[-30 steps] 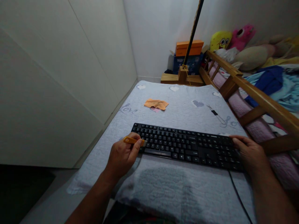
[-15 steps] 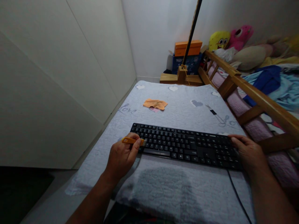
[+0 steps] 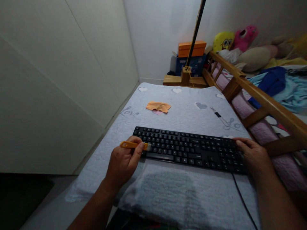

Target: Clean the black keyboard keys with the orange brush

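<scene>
A black keyboard (image 3: 189, 148) lies across a pale grey quilted mat (image 3: 182, 105). My left hand (image 3: 123, 164) pinches a small orange-handled brush (image 3: 133, 145), whose pale tip touches the keyboard's left end. My right hand (image 3: 251, 156) grips the keyboard's right end, fingers curled over the keys. A black cable (image 3: 242, 201) runs from the keyboard's right side toward me.
An orange cloth (image 3: 158, 106) lies on the mat beyond the keyboard, and a small black clip (image 3: 217, 114) to its right. A wooden bed rail (image 3: 254, 92) with bedding and plush toys (image 3: 236, 36) borders the right. White panels (image 3: 59, 80) close the left. Boxes (image 3: 192, 56) and a dark pole (image 3: 194, 35) stand at the back.
The brush handle has swung slightly left and down in my left hand. The view has shifted a little; the keyboard and my right hand stay put.
</scene>
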`<state>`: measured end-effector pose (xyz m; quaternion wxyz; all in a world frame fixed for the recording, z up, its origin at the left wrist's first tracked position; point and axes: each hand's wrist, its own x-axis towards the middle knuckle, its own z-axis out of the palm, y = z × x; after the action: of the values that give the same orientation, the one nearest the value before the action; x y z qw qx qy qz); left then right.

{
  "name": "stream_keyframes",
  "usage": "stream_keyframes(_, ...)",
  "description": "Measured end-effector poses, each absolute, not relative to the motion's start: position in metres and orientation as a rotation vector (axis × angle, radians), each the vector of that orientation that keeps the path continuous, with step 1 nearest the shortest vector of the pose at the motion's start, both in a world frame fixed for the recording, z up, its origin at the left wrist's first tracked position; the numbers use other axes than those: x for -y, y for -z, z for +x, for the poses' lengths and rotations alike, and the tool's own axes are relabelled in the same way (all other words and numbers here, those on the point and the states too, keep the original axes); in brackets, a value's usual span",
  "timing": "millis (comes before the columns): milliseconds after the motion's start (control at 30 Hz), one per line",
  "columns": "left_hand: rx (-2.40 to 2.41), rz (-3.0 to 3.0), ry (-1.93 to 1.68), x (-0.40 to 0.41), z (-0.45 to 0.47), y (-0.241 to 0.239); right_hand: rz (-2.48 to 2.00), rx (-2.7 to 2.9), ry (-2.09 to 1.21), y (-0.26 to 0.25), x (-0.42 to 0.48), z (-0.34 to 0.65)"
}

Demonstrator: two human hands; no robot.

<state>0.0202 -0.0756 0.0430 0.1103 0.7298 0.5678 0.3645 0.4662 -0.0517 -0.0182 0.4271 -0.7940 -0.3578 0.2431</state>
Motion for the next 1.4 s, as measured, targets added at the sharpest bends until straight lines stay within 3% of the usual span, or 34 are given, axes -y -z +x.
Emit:
stream_keyframes(367,-1.628,2.188,-1.053,0.075,0.034,-0.026,-1.937,0.884,-0.609,0.022,0.051,0.469)
stream_keyframes(1400,-1.641,2.128,-0.940,0.076,0.036,-0.035,-1.921,0.945,-0.620,0.027,0.053,0.475)
